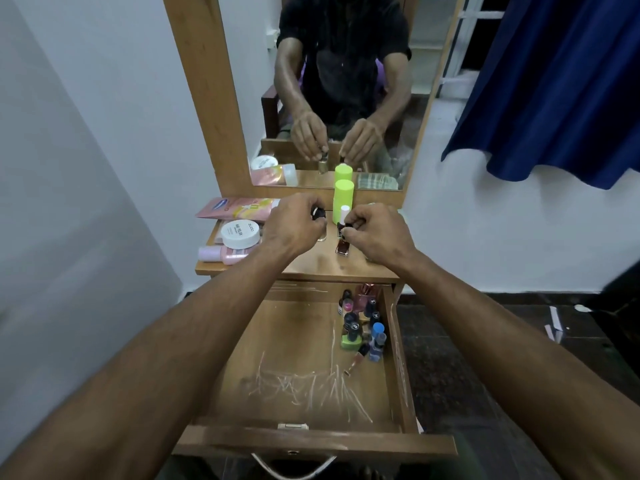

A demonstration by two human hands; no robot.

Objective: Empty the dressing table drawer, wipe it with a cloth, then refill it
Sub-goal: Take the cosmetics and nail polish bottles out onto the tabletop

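The wooden drawer (294, 396) stands pulled open below the dressing table top (311, 265). Several small nail polish bottles (360, 323) cluster in its far right corner; the rest of its floor is bare and scratched. Over the table top my left hand (294, 223) pinches the black cap of a small pale bottle (322, 235). To its right my right hand (374, 233) pinches the cap of a dark red nail polish bottle (343, 245) that stands on the table.
On the table's left lie a pink tube (235, 207), a white round jar (240, 232) and a pink bottle (225, 254). A lime green bottle (343, 199) stands by the mirror (339, 98). A blue curtain (554, 88) hangs to the right.
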